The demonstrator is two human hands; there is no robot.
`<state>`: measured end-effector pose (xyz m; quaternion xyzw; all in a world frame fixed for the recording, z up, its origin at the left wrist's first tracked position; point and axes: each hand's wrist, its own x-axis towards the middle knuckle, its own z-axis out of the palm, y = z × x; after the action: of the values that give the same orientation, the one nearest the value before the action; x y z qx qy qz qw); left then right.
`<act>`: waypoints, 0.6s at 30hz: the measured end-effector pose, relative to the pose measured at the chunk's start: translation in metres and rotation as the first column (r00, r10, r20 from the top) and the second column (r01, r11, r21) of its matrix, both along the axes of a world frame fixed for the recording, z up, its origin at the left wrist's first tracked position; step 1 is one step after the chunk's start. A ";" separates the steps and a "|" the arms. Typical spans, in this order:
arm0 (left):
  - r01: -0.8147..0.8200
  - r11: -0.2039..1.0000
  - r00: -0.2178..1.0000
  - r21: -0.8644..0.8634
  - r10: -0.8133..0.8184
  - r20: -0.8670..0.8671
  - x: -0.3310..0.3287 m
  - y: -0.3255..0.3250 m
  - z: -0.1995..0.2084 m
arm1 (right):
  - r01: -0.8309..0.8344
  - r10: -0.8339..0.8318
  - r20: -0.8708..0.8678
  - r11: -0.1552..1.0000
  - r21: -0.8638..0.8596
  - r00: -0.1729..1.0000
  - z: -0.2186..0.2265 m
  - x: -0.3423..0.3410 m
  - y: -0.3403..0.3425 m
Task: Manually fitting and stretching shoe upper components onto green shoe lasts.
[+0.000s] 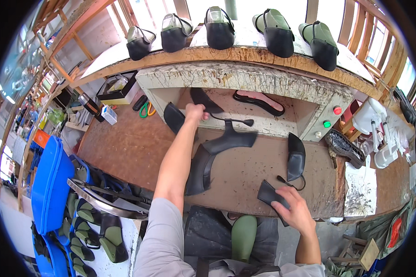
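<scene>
Directly against both hands (pixel 195 112) (pixel 295 210), black shoe pieces (pixel 204 99) (pixel 266 191).

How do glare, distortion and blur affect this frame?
Head view: windows behind the shoes glare white; head view: fisheye bends the wooden shelf; head view: far-left background looks smeared, while the right hand and black piece it holds look fairly sharp.

The left hand (pixel 196 113) touches a black upper (pixel 203 99) at the cabinet (pixel 235 77) opening. The right hand (pixel 295 208) holds a black piece (pixel 267 193). Five shoes (pixel 220 36) line the shelf (pixel 189 57).
</scene>
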<state>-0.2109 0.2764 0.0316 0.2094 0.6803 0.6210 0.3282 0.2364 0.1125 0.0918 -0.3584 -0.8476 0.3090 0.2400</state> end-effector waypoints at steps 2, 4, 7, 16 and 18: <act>0.015 0.999 1.000 -0.035 -0.016 -0.017 -0.018 0.005 -0.002 | 0.027 -0.027 0.011 1.000 0.013 1.000 -0.005 0.011 -0.009; 0.053 0.996 0.998 -0.078 -0.055 -0.024 -0.019 0.005 -0.006 | 0.075 -0.076 0.032 0.997 0.017 0.997 -0.009 0.024 -0.010; -0.196 0.920 0.569 -0.340 -0.176 -0.803 0.020 -0.002 0.009 | 0.262 -0.264 0.024 0.963 0.057 0.964 -0.026 0.045 -0.008; 0.599 0.752 0.410 -0.275 -0.583 -0.701 0.158 -0.135 0.035 | 0.554 -0.552 0.066 0.832 -0.020 0.831 -0.057 0.073 0.006; 0.589 0.698 0.298 -0.408 -0.656 -0.693 0.207 -0.158 0.032 | 0.479 -0.483 0.037 0.874 0.085 0.875 -0.065 0.081 0.000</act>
<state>-0.0043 0.1183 0.0632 0.6981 0.6369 0.2533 0.2068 0.3174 0.1123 0.0271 -0.5576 -0.7490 0.1981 0.2981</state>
